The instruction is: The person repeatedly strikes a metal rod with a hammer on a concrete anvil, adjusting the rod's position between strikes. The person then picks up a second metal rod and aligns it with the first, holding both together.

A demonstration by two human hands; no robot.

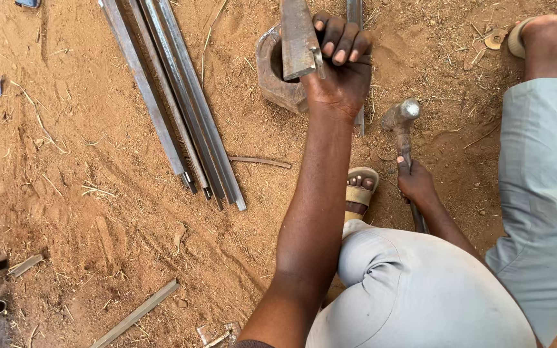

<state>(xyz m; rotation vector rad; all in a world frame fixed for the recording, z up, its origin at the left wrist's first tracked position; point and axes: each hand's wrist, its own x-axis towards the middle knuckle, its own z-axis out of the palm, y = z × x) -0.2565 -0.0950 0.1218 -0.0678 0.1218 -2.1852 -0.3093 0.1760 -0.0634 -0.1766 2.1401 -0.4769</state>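
Knees in pale grey trousers [420,290] are seen nearest, bent above red sandy ground [66,161]. A hammer [405,138] is gripped by the closed right hand [417,185], its handle running nearly upright in the frame, its steel head pointing away and resting low near the sand. Farther off, a flat steel bar [299,35] is clasped by the left hand [340,64], its long axis pointing away, held over a worn ring-shaped block [275,74]. Long steel sections [175,103] are laid diagonally to the left.
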